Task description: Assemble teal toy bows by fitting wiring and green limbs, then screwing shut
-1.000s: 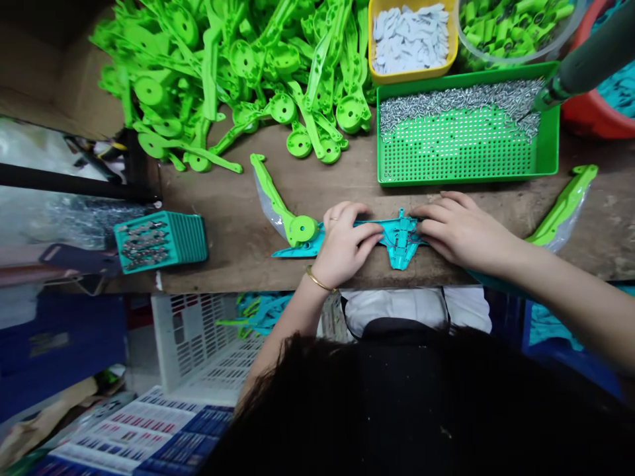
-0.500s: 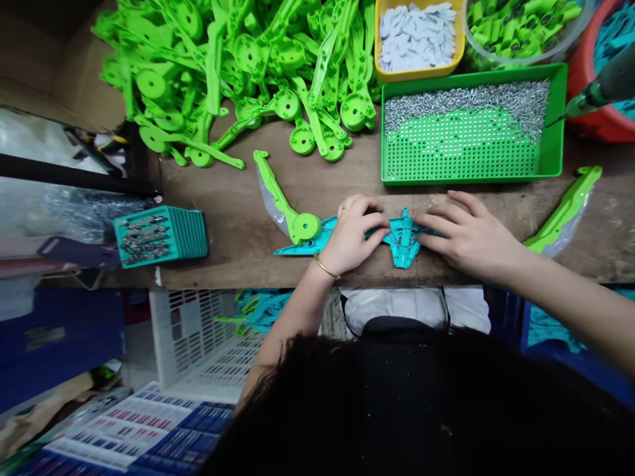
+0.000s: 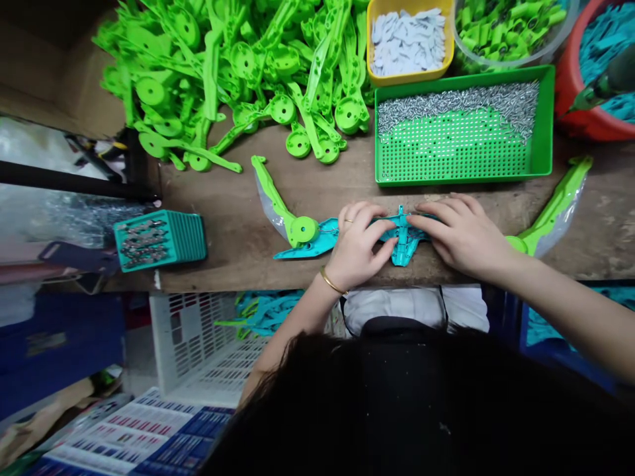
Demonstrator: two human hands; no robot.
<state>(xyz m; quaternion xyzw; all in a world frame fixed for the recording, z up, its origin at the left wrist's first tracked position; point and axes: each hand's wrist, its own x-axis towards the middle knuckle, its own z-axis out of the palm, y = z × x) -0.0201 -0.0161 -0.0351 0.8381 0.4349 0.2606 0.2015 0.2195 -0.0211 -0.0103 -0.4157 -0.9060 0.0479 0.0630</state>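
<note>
A teal plastic toy body (image 3: 403, 254) with wing-like sides lies on the wooden bench, thin wires showing along its inside. My left hand (image 3: 358, 246) bends over its left wing, fingertips and thumb closed on the part near the middle. From the other side my right hand (image 3: 466, 237) grips the right wing with curved fingers, its thumb hidden. A bright green arm (image 3: 304, 230) with a grey panel joins the left wing's end. Another green arm (image 3: 555, 211) sticks out beyond my right hand, where its joint is partly covered.
Behind lies a heap of green arms (image 3: 213, 79). A green basket of screws (image 3: 464, 178), a yellow tub of pale pieces (image 3: 411, 78) and a red bucket (image 3: 570, 99) stand at the back right. A power driver's dark tip (image 3: 590, 96) hangs there. Teal stacked trays (image 3: 186, 238) sit left.
My left hand has shifted slightly right toward the body's middle, and my right hand's fingers have moved in closer on the wing. More of the right green arm's joint shows.
</note>
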